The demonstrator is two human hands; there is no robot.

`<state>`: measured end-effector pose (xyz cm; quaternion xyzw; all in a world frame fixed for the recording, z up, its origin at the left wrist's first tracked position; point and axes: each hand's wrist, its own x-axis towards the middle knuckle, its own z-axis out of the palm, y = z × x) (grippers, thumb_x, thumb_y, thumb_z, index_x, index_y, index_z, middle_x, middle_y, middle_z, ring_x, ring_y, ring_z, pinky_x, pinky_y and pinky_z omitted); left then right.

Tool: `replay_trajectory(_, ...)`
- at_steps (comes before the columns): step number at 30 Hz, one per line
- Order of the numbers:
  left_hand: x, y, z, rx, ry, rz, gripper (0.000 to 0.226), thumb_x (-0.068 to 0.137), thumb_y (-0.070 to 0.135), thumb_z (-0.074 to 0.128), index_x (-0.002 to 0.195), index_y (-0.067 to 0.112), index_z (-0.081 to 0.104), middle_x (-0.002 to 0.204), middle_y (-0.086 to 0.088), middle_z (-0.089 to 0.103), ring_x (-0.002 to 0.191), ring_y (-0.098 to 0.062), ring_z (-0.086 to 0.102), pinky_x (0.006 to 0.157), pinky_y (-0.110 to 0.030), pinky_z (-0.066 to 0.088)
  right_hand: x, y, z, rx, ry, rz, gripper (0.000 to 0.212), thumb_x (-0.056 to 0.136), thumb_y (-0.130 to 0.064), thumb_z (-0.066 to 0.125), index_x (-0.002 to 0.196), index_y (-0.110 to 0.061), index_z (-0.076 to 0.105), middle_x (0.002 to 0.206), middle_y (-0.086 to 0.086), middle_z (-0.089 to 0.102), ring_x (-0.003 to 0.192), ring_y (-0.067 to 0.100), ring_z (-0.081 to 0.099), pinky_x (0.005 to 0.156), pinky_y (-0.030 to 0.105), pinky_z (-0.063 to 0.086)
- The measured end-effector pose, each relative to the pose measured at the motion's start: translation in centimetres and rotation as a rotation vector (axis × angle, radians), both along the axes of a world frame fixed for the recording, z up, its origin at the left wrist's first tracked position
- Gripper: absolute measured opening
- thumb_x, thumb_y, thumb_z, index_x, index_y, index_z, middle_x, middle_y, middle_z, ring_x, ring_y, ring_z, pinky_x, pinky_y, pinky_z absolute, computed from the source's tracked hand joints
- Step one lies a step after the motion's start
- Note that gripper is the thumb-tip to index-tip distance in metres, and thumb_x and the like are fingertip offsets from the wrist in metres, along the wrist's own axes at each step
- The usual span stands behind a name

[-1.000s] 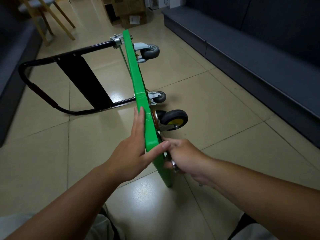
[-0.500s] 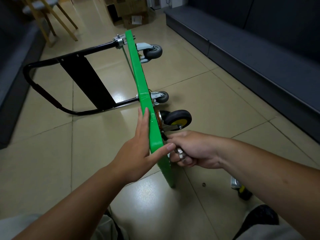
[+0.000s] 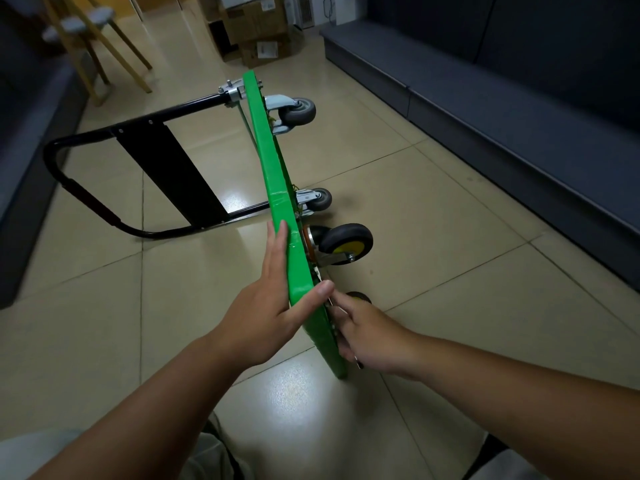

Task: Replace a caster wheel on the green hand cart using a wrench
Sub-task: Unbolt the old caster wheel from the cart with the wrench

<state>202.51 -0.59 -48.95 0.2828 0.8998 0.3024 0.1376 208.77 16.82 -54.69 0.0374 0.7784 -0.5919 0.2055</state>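
The green metal hand cart (image 3: 273,168) stands tipped on edge on the tiled floor (image 3: 450,209), the left hand's (image 3: 263,306) straight fingers bracing it, the right hand (image 3: 367,334) curled round a slim metal wrench (image 3: 359,364) under its near corner, beside a mounted black-and-yellow caster wheel (image 3: 346,242), so bolting seems unfinished.

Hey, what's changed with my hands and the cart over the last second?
The right hand, gripping the wrench, swung up toward the yellow-hubbed caster half a second ago and has come back down by the lower corner of the green cart deck. Unchanged: the left hand lies flat against the deck, thumb across its edge, and the cart stands on its side.
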Motion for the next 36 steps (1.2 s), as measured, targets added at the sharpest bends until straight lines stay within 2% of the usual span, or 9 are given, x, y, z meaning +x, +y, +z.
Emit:
replay_trajectory(2, -0.1, -0.1, -0.1, 0.007, 0.007, 0.004, 0.11, 0.066, 0.105, 0.023, 0.148, 0.056, -0.032, 0.171, 0.018, -0.014, 0.111, -0.01, 0.064, 0.082, -0.022, 0.056, 0.0, 0.0, -1.0, 0.052, 0.047, 0.005, 0.054, 0.111, -0.028, 0.034, 0.156, -0.052, 0.015, 0.088, -0.025, 0.066, 0.074, -0.007, 0.057, 0.065, 0.014, 0.045)
replay_trajectory(4, -0.2, -0.2, -0.2, 0.016, 0.001, 0.005, 0.109, 0.067, 0.104, 0.024, 0.148, 0.057, -0.03, 0.172, 0.017, -0.008, 0.11, -0.011, 0.065, 0.082, -0.023, 0.056, -0.1, 0.3, -1.8, 0.114, 0.077, 0.019, 0.059, 0.11, -0.03, 0.034, 0.153, -0.059, 0.007, 0.127, 0.0, 0.063, 0.096, 0.009, 0.058, 0.076, 0.023, 0.048)
replay_trajectory(5, -0.2, -0.3, -0.2, 0.02, -0.005, 0.004, 0.108, 0.067, 0.104, 0.025, 0.148, 0.058, -0.03, 0.172, 0.017, -0.006, 0.11, -0.012, 0.065, 0.082, -0.024, 0.057, -0.1, 0.4, -2.1, 0.158, 0.094, 0.028, 0.06, 0.11, -0.031, 0.034, 0.152, -0.061, 0.004, 0.132, 0.006, 0.061, 0.098, 0.014, 0.06, 0.076, 0.025, 0.049)
replay_trajectory(10, -0.5, -0.9, -0.2, 0.032, -0.016, -0.004, 0.108, 0.071, 0.101, 0.031, 0.15, 0.057, -0.027, 0.169, 0.026, -0.012, 0.119, -0.006, 0.059, 0.089, -0.028, 0.058, 0.2, -0.2, -2.8, 0.334, 0.209, 0.013, 0.058, 0.11, -0.038, 0.031, 0.15, -0.063, -0.001, 0.094, 0.0, 0.066, 0.073, 0.015, 0.065, 0.067, 0.037, 0.058)
replay_trajectory(17, -0.6, -1.0, -0.3, 0.025, -0.01, -0.003, 0.109, 0.071, 0.101, 0.029, 0.15, 0.056, -0.029, 0.169, 0.023, -0.015, 0.118, -0.004, 0.059, 0.088, -0.023, 0.056, -0.5, -0.3, -2.7, 0.307, 0.186, 0.007, 0.05, 0.109, -0.037, 0.031, 0.154, -0.052, 0.015, 0.097, 0.003, 0.069, 0.076, 0.019, 0.068, 0.07, 0.047, 0.06)
replay_trajectory(22, -0.6, -1.1, -0.5, 0.05, -0.014, 0.005, 0.108, 0.071, 0.1, 0.033, 0.151, 0.057, -0.025, 0.17, 0.024, -0.011, 0.116, -0.003, 0.059, 0.084, -0.021, 0.057, 0.4, -2.6, -5.6, 0.472, 0.289, -0.084, 0.065, 0.109, -0.033, 0.032, 0.156, -0.051, -0.009, 0.093, 0.007, 0.071, 0.074, 0.025, 0.065, 0.059, 0.029, 0.043)
replay_trajectory(26, -0.9, -1.6, -0.7, 0.073, -0.028, 0.016, 0.102, 0.08, 0.088, 0.041, 0.155, 0.056, -0.019, 0.17, 0.025, -0.008, 0.12, -0.005, 0.058, 0.09, -0.033, 0.06, 0.0, -2.8, -8.1, 0.526, 0.434, -0.085, 0.085, 0.108, -0.031, 0.038, 0.137, -0.064, -0.035, 0.08, 0.008, 0.07, 0.063, 0.026, 0.063, 0.055, 0.027, 0.037)
replay_trajectory(32, -1.2, -2.0, -0.9, 0.105, -0.031, 0.014, 0.098, 0.082, 0.081, 0.047, 0.155, 0.058, -0.014, 0.166, 0.033, -0.005, 0.128, -0.008, 0.053, 0.09, -0.041, 0.061, -2.6, -0.9, -10.0, 0.687, 0.608, -0.052, 0.109, 0.091, -0.008, 0.07, 0.155, -0.047, -0.01, 0.088, 0.006, 0.069, 0.078, 0.025, 0.065, 0.059, 0.039, 0.055)
replay_trajectory(36, -1.4, -2.1, -0.5, 0.088, -0.034, 0.001, 0.105, 0.076, 0.092, 0.044, 0.154, 0.058, -0.017, 0.167, 0.032, -0.01, 0.132, -0.006, 0.047, 0.093, -0.036, 0.061, -1.6, 0.5, -9.7, 0.732, 0.48, 0.09, 0.097, 0.1, -0.018, 0.055, 0.149, -0.046, -0.024, 0.091, 0.005, 0.068, 0.078, 0.02, 0.064, 0.061, 0.031, 0.049)
